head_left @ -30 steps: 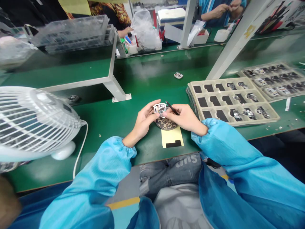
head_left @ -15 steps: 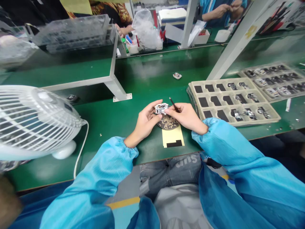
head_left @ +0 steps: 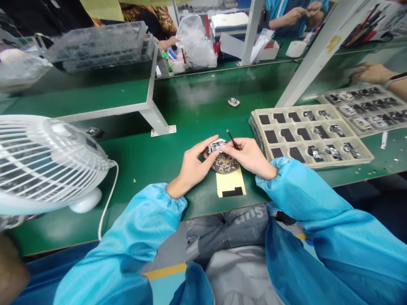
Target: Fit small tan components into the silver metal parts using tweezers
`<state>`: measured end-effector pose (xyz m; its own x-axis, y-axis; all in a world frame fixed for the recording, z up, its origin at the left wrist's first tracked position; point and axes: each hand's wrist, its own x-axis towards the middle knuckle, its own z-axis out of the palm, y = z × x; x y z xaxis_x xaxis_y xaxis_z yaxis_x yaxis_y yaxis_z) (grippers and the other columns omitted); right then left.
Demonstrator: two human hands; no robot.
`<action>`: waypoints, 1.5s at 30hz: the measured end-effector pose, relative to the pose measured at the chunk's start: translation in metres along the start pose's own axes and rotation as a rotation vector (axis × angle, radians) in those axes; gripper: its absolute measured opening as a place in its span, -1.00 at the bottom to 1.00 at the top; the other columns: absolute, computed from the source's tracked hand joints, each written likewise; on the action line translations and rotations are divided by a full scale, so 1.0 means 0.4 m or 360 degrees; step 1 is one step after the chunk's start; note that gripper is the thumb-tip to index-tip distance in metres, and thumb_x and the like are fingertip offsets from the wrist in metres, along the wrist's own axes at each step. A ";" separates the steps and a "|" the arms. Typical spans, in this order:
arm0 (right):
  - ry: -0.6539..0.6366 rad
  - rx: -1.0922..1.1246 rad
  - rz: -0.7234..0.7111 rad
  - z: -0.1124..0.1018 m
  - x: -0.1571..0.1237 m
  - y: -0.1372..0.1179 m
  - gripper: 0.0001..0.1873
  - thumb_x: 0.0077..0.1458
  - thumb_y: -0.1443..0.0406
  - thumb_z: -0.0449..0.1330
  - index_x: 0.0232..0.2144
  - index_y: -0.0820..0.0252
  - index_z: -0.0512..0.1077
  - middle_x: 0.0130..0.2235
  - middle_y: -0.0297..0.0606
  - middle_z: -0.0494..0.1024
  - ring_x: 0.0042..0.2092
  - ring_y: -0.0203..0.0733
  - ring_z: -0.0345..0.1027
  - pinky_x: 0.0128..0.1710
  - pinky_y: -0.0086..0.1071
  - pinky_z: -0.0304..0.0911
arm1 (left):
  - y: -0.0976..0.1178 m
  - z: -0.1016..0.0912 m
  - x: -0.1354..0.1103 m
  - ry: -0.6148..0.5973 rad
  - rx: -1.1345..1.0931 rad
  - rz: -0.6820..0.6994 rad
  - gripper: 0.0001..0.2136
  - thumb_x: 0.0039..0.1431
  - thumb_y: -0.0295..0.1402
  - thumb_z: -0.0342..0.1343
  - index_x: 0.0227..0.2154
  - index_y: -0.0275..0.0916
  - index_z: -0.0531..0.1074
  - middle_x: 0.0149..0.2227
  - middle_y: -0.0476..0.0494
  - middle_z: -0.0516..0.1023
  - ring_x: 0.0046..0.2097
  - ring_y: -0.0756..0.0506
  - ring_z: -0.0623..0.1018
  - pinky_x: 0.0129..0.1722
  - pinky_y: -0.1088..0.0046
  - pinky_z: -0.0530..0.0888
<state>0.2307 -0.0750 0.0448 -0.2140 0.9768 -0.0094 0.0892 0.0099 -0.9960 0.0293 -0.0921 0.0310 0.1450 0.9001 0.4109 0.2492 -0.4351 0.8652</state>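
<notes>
Between thumb and fingers, my left hand (head_left: 197,163) grips a small white-and-silver part (head_left: 216,146) with rounded ends; its exact kind is unclear. My right hand (head_left: 249,157) is closed around a thin dark pen-like tool (head_left: 232,139), whose upper end sticks up past the fingers, and its fingertips touch the part's right side. Just under both hands lies a round, speckled black-and-tan disc (head_left: 225,164). A yellow paper (head_left: 229,182) with a black L-shaped strip (head_left: 233,192) extends from beneath the disc toward me.
Right of my hands sits a cream compartment tray (head_left: 318,159) with metal parts; a second tray (head_left: 375,108) adjoins it. Another similar part (head_left: 234,102) lies farther back. A white fan (head_left: 51,165) stands left, beside a shelf leg (head_left: 159,120). Another person's hand (head_left: 372,73) reaches in at right.
The small part has shifted slightly right in my left hand, and that hand has moved a little with it. Another person's hand has appeared above the far-right tray.
</notes>
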 end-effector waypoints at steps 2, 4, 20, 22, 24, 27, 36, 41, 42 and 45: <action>-0.0004 -0.0003 -0.0005 0.001 0.001 0.003 -0.53 -0.05 -0.04 0.50 -0.49 0.23 0.51 -0.45 -0.32 0.54 -0.42 -0.30 0.32 -0.40 -0.39 0.25 | 0.002 -0.001 0.001 0.0017 0.0031 0.0010 -0.60 0.24 -0.20 0.36 0.12 -0.12 0.62 0.07 -0.22 0.68 -0.17 -0.12 0.64 -0.10 0.27 0.62; 0.0050 -0.0016 -0.0067 0.003 0.000 0.007 -0.56 -0.07 0.01 0.53 -0.43 0.22 0.50 -0.41 -0.33 0.54 -0.38 -0.29 0.36 -0.36 -0.40 0.28 | 0.002 0.000 0.002 0.0013 -0.0095 -0.0062 -0.58 0.21 -0.19 0.38 0.12 -0.12 0.62 0.06 -0.23 0.68 -0.12 -0.15 0.66 -0.04 0.22 0.63; 0.0056 -0.0027 -0.0291 0.014 0.002 0.029 -0.61 0.01 0.04 0.50 -0.27 0.20 0.59 -0.27 -0.27 0.66 -0.25 -0.16 0.50 -0.20 -0.30 0.40 | 0.002 0.019 0.009 -0.0077 -0.0444 -0.0410 -0.64 0.18 -0.12 0.39 -0.05 -0.21 0.64 -0.06 -0.21 0.71 -0.10 -0.16 0.67 -0.08 0.29 0.63; 0.0069 -0.0023 -0.0303 0.017 0.001 0.029 -0.58 -0.01 0.02 0.51 -0.29 0.21 0.58 -0.29 -0.27 0.65 -0.27 -0.17 0.49 -0.21 -0.30 0.40 | 0.003 0.021 0.005 -0.0062 -0.0391 -0.0399 -0.67 0.19 -0.11 0.37 -0.11 -0.24 0.66 -0.13 -0.20 0.72 -0.14 -0.14 0.66 -0.12 0.33 0.61; 0.0055 0.0061 -0.0302 0.023 0.000 0.029 -0.55 -0.04 -0.01 0.52 -0.31 0.20 0.56 -0.30 -0.27 0.65 -0.27 -0.18 0.50 -0.20 -0.29 0.41 | 0.007 0.023 0.001 -0.0014 -0.0376 -0.0384 -0.69 0.19 -0.12 0.38 -0.13 -0.25 0.66 -0.18 -0.19 0.72 -0.19 -0.13 0.65 -0.15 0.35 0.59; 0.0047 0.0184 -0.0308 0.035 -0.003 0.030 -0.52 -0.07 -0.04 0.53 -0.33 0.19 0.52 -0.30 -0.28 0.64 -0.27 -0.18 0.50 -0.18 -0.29 0.43 | 0.020 0.028 -0.007 0.0070 -0.0387 -0.0360 -0.71 0.18 -0.14 0.38 -0.16 -0.24 0.67 -0.20 -0.17 0.72 -0.21 -0.12 0.64 -0.19 0.37 0.57; 0.0015 -0.0042 -0.0346 0.030 0.013 0.051 -0.59 0.09 -0.02 0.43 -0.30 0.20 0.54 -0.28 -0.25 0.63 -0.24 -0.15 0.50 -0.18 -0.26 0.41 | 0.007 0.023 0.000 0.0101 -0.0266 -0.0347 -0.76 0.18 -0.22 0.35 -0.17 -0.24 0.68 -0.23 -0.15 0.72 -0.25 -0.11 0.62 -0.22 0.37 0.55; 0.0179 -0.0417 -0.0646 0.015 0.005 0.036 -0.56 0.15 0.14 0.43 0.04 0.17 0.56 -0.14 -0.23 0.61 -0.11 -0.12 0.51 -0.05 -0.22 0.42 | 0.002 0.004 0.012 0.0108 0.0096 -0.0131 -0.81 0.24 -0.33 0.26 -0.14 -0.23 0.67 -0.23 -0.12 0.70 -0.27 -0.07 0.58 -0.22 0.38 0.51; 0.0207 -0.0451 -0.0744 0.013 0.000 0.030 -0.57 0.18 0.17 0.40 0.07 0.16 0.54 -0.13 -0.23 0.60 -0.09 -0.12 0.51 -0.02 -0.22 0.42 | 0.004 0.002 0.012 0.0112 0.0172 -0.0067 -0.82 0.24 -0.36 0.24 -0.14 -0.23 0.67 -0.24 -0.12 0.69 -0.28 -0.06 0.57 -0.23 0.38 0.51; 0.0206 -0.0520 -0.0978 0.012 -0.008 0.015 -0.81 0.30 0.22 0.30 -0.09 0.14 0.60 -0.19 -0.23 0.60 -0.11 -0.14 0.51 -0.03 -0.22 0.43 | 0.010 0.000 0.008 0.0080 0.0333 0.0066 -0.83 0.25 -0.42 0.21 -0.16 -0.22 0.66 -0.30 -0.08 0.65 -0.31 -0.04 0.52 -0.26 0.40 0.48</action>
<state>0.2273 -0.0792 0.0384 -0.2037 0.7911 0.5768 0.2810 0.6116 -0.7396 0.0309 -0.0909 0.0359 0.1125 0.8792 0.4630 0.4379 -0.4621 0.7711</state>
